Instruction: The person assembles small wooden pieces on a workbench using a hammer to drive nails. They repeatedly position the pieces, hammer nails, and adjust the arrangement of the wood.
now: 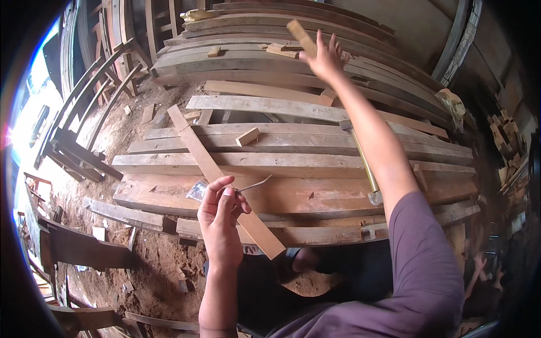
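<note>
My left hand (221, 217), near the middle of the view, pinches a thin bent metal rod (257, 185), nail-like, between thumb and fingers. Beneath that hand a narrow flat wood strip (198, 147) crosses the beams at a slant. A clear plastic packet (197, 190) shows beside the fingers; whether they touch it I cannot tell. My right arm reaches far forward. Between thumb and index finger of my right hand (327, 61) is the end of a small wood block (301, 36), its other fingers spread. A hammer-like tool (364, 160) with a yellowish handle lies under my right forearm.
Long beams (293, 163) lie side by side before me, with a stack of planks (236, 63) behind. Small offcuts (247, 137) rest on them. Wooden frames (84, 124) stand at left above sawdust-covered ground (152, 281). Scrap wood (505, 135) is heaped at right.
</note>
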